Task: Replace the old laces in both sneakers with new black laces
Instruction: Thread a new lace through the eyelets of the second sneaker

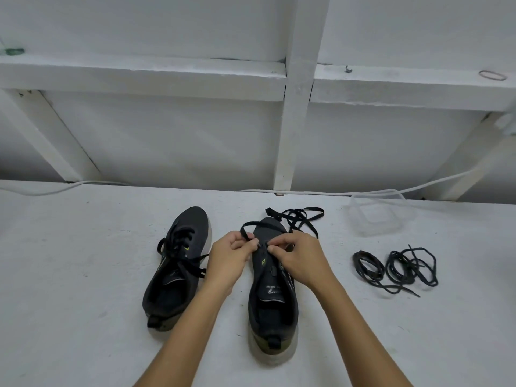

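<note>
A white table [83,275] carries everything, backed by a white wall with a shelf ledge [139,71]. Two dark sneakers stand on it, toes pointing away. The left sneaker [176,269] is laced in black, its ends loose over the side. The right sneaker [272,291] sits between the forearms with most of its eyelets bare. One flat black lace [296,216] runs from its lowest eyelets and lies in loose loops past the toe. The left hand [230,258] pinches a stretch of this lace between curled fingers and thumb; the right hand [301,258] pinches at the eyelets too, though what exactly its fingertips grip is hidden. A clear plastic container [377,212] stands at the back right, and nothing can be made out inside it. To the right lie two coiled bundles of thin dark laces [396,269], just beside each other. A rubber band [492,75] rests on the ledge.
</note>
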Demonstrator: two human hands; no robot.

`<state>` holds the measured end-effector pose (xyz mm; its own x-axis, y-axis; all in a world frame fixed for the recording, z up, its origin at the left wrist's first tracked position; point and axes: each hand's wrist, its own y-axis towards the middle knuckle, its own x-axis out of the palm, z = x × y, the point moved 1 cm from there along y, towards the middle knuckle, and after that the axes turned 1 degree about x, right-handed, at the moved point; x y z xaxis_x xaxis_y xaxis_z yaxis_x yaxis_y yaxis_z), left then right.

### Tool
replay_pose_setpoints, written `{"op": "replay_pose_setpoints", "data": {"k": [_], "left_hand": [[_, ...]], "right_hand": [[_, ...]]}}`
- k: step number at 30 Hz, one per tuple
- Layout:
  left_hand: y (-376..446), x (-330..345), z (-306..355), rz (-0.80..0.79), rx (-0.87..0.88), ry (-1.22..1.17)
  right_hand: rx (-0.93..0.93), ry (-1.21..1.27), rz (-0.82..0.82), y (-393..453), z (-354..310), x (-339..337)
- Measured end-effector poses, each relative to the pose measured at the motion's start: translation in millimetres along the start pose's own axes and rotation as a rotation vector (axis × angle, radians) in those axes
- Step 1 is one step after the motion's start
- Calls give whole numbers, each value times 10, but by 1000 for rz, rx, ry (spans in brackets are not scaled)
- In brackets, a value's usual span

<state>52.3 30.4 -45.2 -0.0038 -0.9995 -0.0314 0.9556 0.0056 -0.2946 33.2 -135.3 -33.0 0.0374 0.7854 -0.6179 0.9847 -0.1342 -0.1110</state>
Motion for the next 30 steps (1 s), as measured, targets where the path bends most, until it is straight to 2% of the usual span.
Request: {"op": "replay_pose_setpoints", "data": {"k": [5,10,17,24,30], "left_hand": [[-3,-23,-43,16,88,43],[-42,-7,-73,73,160,81],[-67,3,-69,74,167,220],[-22,-43,-58,-11,133,380],[31,-61,-43,-15,304,563]], "right_hand": [[-12,-41,-51,30,57,60],[-3,34,-72,30,78,65],[28,125,-82,16,93,87],[-4,-22,-45,25,26,123],[-9,-85,-6,15,22,152]]}}
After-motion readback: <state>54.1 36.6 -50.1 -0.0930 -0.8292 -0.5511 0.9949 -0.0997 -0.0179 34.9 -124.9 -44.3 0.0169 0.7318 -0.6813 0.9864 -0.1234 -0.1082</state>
